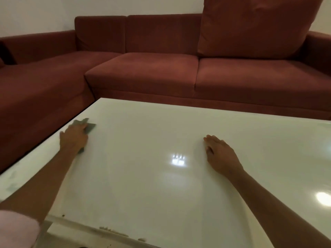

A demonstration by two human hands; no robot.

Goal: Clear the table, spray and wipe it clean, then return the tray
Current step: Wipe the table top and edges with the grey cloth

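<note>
Left arm: it is reaching far out, straight and bare, with a pale pink sleeve (17,228) at the top.
Left hand (74,137): it is lying palm down with the fingers pointing away, pressing flat.
Right arm: it is stretching forward, bare.
Right hand (219,152): it is resting palm down, fingers straight and close together.

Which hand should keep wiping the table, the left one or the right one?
Probably the left. The left hand presses the grey cloth flat near the table's left edge. The right hand rests flat on bare tabletop, holding nothing.
</note>
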